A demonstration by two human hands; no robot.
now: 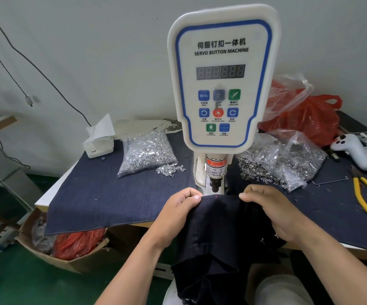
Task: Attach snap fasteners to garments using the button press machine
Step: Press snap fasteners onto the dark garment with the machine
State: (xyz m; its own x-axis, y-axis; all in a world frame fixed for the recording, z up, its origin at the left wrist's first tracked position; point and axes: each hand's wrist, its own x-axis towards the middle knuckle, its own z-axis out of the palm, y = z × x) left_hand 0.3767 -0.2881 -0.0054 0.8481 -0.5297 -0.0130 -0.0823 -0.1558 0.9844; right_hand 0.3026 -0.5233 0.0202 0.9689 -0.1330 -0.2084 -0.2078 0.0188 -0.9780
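Garment [219, 219], dark, is lying with its far edge just under the button press machine [221, 75], red dot showing near that edge; left hand [178, 213] and right hand [272, 213] are pinching the edge's corners.

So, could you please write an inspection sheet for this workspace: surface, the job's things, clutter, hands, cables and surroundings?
Surface: table covered with dark blue denim cloth.
Job's things: servo button machine, display unlit; dark garment lies under the press head, a red laser dot on its edge; bag of silver fasteners, some spilled; bag of ring fasteners, some spilled.
Clutter: tissue box, yellow pliers, white handheld controller, red plastic bag.
Hands: left hand and right hand each pinch the garment edge, either side of the press head.
Cables: black cable along the wall.
Surroundings: cardboard box on the green floor.
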